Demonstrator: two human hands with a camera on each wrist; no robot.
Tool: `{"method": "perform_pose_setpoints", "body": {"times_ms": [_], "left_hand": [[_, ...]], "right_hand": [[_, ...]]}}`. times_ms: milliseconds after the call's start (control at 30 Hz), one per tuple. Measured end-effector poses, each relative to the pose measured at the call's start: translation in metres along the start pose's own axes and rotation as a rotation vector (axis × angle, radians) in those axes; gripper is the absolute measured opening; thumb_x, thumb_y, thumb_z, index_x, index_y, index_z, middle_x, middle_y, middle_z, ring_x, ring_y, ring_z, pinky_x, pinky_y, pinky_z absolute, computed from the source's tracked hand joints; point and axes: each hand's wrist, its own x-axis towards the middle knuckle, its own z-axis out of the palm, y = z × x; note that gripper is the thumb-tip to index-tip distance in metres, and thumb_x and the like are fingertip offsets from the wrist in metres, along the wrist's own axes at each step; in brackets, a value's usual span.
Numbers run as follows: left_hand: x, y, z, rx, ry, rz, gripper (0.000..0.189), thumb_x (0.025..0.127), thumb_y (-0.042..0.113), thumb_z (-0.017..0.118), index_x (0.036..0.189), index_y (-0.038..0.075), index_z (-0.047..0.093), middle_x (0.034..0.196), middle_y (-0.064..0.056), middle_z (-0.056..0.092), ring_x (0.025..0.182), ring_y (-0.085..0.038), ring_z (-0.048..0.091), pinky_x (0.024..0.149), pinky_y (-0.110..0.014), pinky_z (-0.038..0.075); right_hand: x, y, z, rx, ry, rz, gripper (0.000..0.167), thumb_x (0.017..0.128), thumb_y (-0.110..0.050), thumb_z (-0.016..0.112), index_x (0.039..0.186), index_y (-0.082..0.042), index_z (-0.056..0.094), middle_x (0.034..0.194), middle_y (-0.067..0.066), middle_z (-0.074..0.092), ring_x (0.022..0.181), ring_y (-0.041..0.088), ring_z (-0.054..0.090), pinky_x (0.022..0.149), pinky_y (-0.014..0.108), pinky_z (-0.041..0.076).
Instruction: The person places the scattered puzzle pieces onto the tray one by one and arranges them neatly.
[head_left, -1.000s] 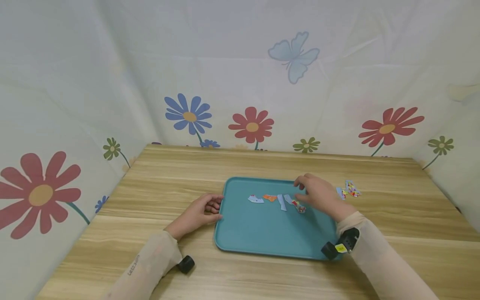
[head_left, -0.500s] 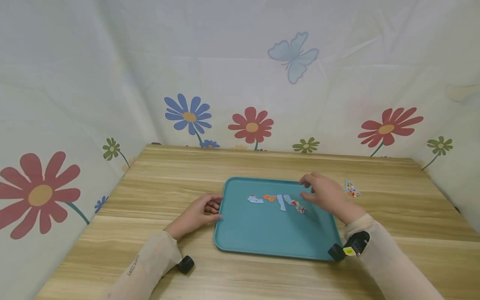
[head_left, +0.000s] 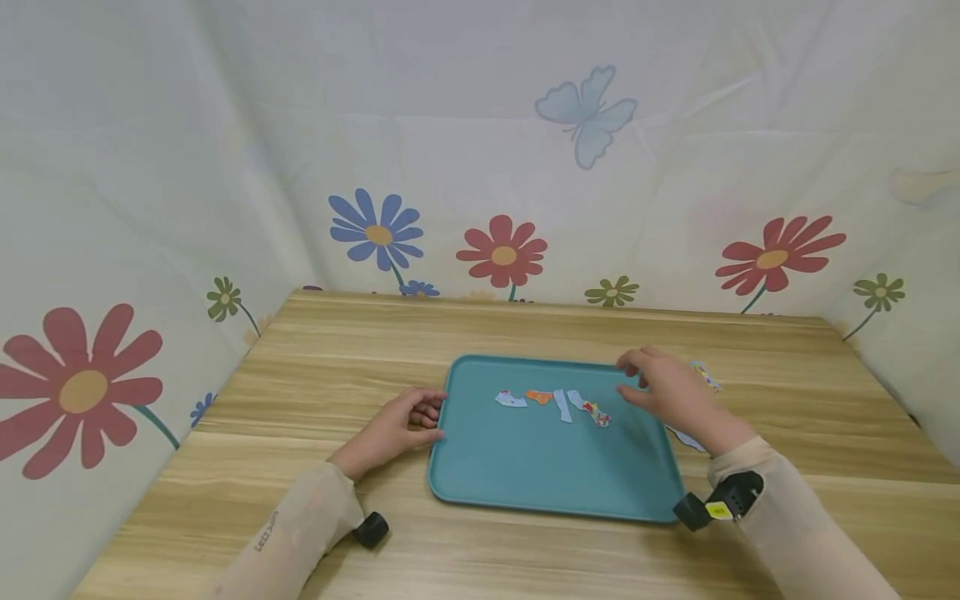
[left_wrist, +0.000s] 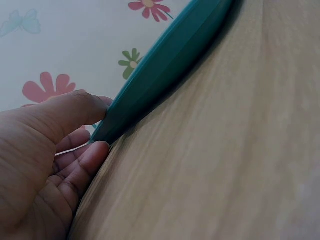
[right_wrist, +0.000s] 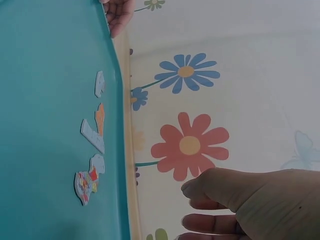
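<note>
My left hand [head_left: 397, 421] is at the left rim of a teal tray [head_left: 510, 475], index finger and thumb against its edge. The left wrist view shows the tray rim [left_wrist: 150, 75] between thumb and fingers. My right hand [head_left: 667, 392] hovers over the tray's right rim, fingers loosely bent and holding nothing. On the tray lie several flat, irregular puzzle pieces in an uneven row: a pale blue piece [head_left: 512, 399], an orange piece [head_left: 539, 397], a pale strip [head_left: 563, 406] and a multicoloured piece [head_left: 600, 415] at the right end.
A multicoloured piece [head_left: 706, 376] lies on the wooden table [head_left: 360, 342] beyond the right hand, partly covered by it. A pale piece [head_left: 686, 439] shows beside the tray's right rim, under the wrist. A flowered curtain [head_left: 450, 125] hangs behind the table.
My right hand has moved right, from above the row of pieces to the tray's right rim. It now covers part of the table pieces, and a pale one shows under its wrist.
</note>
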Motion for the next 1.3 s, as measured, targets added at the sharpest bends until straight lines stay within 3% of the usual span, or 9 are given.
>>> {"method": "perform_pose_setpoints", "body": {"times_ms": [533, 1033, 1300], "left_hand": [[-0.002, 0.001, 0.001, -0.006, -0.008, -0.007, 0.058, 0.087, 0.017, 0.073, 0.136, 0.000, 0.047, 0.117, -0.015, 0.055, 0.100, -0.019, 0.056, 0.084, -0.019, 0.051], [-0.001, 0.000, 0.000, -0.011, -0.004, 0.004, 0.056, 0.087, 0.012, 0.072, 0.135, -0.004, 0.047, 0.116, -0.018, 0.056, 0.100, -0.021, 0.057, 0.085, -0.023, 0.052], [0.000, 0.001, 0.000, -0.010, -0.005, 0.003, 0.057, 0.086, 0.014, 0.072, 0.135, -0.002, 0.047, 0.116, -0.017, 0.056, 0.099, -0.019, 0.057, 0.084, -0.019, 0.051]], "right_hand": [[-0.015, 0.016, -0.002, -0.007, 0.004, -0.023, 0.027, 0.084, -0.013, 0.073, 0.106, 0.001, 0.066, 0.095, 0.013, 0.065, 0.075, 0.020, 0.059, 0.062, 0.033, 0.050], [-0.029, 0.033, 0.001, -0.010, -0.030, 0.038, 0.025, 0.084, -0.014, 0.070, 0.104, 0.001, 0.067, 0.095, 0.012, 0.065, 0.079, 0.021, 0.060, 0.065, 0.033, 0.051], [-0.037, 0.046, 0.009, -0.008, -0.023, 0.026, 0.023, 0.084, -0.013, 0.071, 0.101, 0.002, 0.067, 0.095, 0.014, 0.066, 0.076, 0.020, 0.061, 0.064, 0.034, 0.053]]}}
